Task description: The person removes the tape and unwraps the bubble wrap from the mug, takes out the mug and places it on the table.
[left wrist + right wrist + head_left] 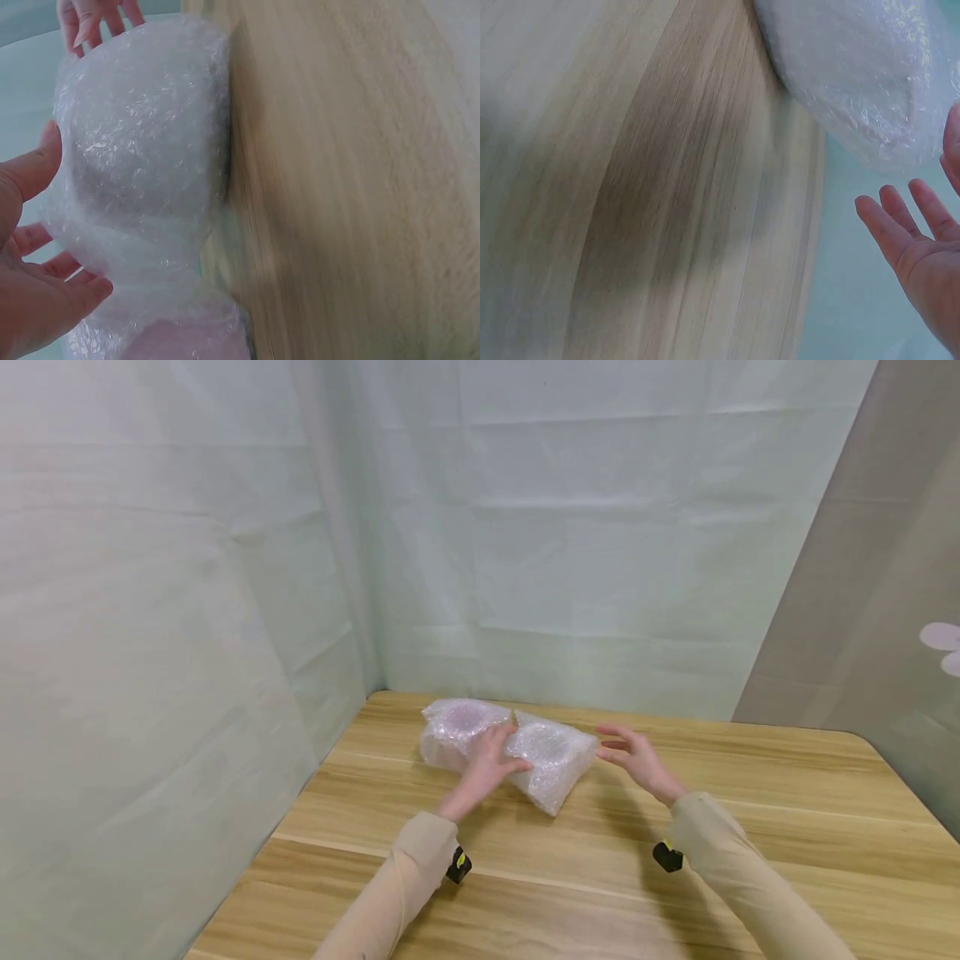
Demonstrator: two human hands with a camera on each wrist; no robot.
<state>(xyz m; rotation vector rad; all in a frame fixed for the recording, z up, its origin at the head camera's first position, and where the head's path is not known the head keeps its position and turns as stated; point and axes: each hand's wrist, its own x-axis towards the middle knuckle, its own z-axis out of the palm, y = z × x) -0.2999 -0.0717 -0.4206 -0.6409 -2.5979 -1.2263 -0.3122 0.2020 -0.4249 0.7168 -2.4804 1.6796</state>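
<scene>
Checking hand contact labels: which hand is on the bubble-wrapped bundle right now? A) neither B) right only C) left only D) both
C: in the head view the left hand rests on the bubble-wrapped bundle with relaxed fingers, while the right hand hovers open just off its right end, apart from it; the right wrist view also shows a gap between palm and wrap.

A light wooden table point(750, 827) with pale grain running lengthwise stands against a pale green fabric backdrop point(570, 527), its far corners rounded. On its far left part lies a bubble-wrap bundle point(510, 750), clear and lumpy, with two rounded bulges side by side; the left bulge shows a pinkish tint inside. A seam line crosses the tabletop near its front edge.
</scene>
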